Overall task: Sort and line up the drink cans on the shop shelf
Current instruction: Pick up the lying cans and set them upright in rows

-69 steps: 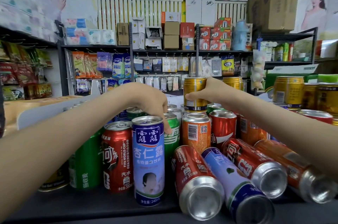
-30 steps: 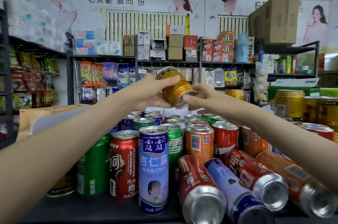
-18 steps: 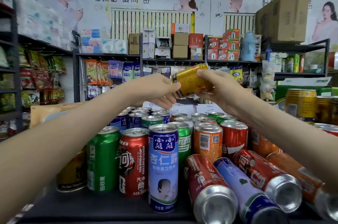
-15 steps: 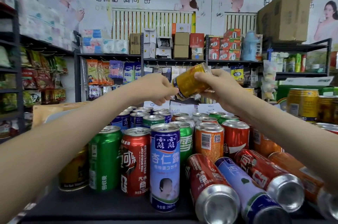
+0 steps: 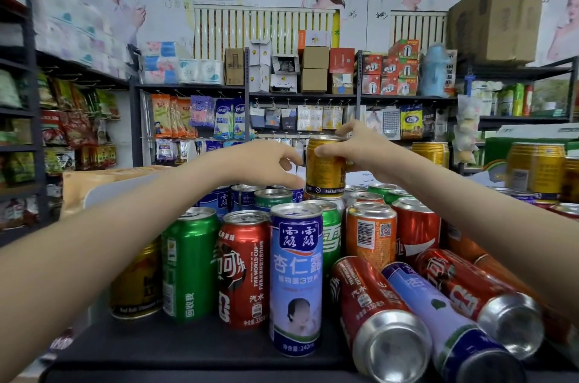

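Flagging risks, biggest item first.

Dark shelf [image 5: 175, 348]: packed with mixed brands, and the only bare strip is at 6 o'clock. Anything dropped lands on other cans.

Upright cluster at centre: green can [image 5: 189, 263], red cola can [image 5: 242, 270], tall blue almond-drink can [image 5: 296, 282] and orange can [image 5: 371, 235] stand shoulder to shoulder. A knock on one would likely domino the rest toward the front edge.

Three cans lie on their sides at 4–5 o'clock, bases toward the camera: lying red can [image 5: 372, 317], lying blue can [image 5: 445, 329], second lying red can [image 5: 473, 295]. They look free to roll, and the right forearm [image 5: 470, 194] passes right over them.

Gold Red Bull can [image 5: 325, 168]: upright at 12 o'clock over the back-row lids. Can't tell if its base is seated on a lid or just above one.

Right hand [image 5: 354, 147]: fingers and thumb wrapped round the can's upper end. With a grip that high, the can's base could swing.

Left hand [image 5: 266, 163]: at the can's 9 o'clock, loose, fingers spread, holding nothing. Fingertips are near the can's base; contact unclear.

Likeliest failure: the gold can gets set on uneven lids, tips and takes the row down. The matching gold cans [image 5: 535, 166] at 3 o'clock look like the safer target.
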Available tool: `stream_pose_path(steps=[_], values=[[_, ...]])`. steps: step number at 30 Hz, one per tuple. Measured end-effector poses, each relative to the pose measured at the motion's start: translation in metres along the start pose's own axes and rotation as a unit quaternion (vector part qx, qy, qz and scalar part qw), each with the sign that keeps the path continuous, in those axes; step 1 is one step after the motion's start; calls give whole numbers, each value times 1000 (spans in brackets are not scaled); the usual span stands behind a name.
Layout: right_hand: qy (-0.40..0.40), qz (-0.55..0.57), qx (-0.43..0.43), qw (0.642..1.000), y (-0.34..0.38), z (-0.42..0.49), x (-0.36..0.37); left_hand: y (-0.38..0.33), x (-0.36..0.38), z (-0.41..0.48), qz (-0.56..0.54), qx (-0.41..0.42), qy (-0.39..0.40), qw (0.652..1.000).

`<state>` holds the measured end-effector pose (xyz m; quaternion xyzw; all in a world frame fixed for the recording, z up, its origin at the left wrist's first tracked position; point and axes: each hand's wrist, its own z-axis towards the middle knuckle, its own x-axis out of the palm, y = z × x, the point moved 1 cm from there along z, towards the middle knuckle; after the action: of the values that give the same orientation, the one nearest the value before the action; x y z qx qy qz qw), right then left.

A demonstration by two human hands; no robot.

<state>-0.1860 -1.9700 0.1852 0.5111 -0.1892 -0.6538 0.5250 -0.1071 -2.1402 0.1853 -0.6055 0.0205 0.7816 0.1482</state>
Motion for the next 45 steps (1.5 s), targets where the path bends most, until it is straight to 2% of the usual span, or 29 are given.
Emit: stream_pose_path(steps=[11, 16, 22, 25, 30, 34, 36, 38, 45], values=[[64, -36, 3, 997, -7, 0, -7, -7, 4, 9, -28, 1, -26, 999], [71, -44, -2, 997, -10, -1, -9, -17, 3, 12, 5, 7, -40, 999], [44, -137, -11, 989, -10, -19, -25, -20, 1, 9, 11, 2, -48, 999], [54, -234, -30, 970, -9, -43, -39, -23, -5, -1, 10, 7, -71, 997], [153, -378, -22, 913, -18, -77, -41, -38, -10, -25, -42, 50, -97, 993], [149, -461, -6, 875, -24, -84, -34, -53, -5, -36, -27, 74, -101, 992], [132, -480, -4, 867, -27, -85, -30, -57, 0, -40, -22, 79, -94, 992], [106, -483, -13, 869, -30, -84, -29, -61, 5, -43, -23, 79, -86, 993], [29, -325, -44, 944, -34, -90, -30, -71, 12, -52, -23, 61, -85, 994]])
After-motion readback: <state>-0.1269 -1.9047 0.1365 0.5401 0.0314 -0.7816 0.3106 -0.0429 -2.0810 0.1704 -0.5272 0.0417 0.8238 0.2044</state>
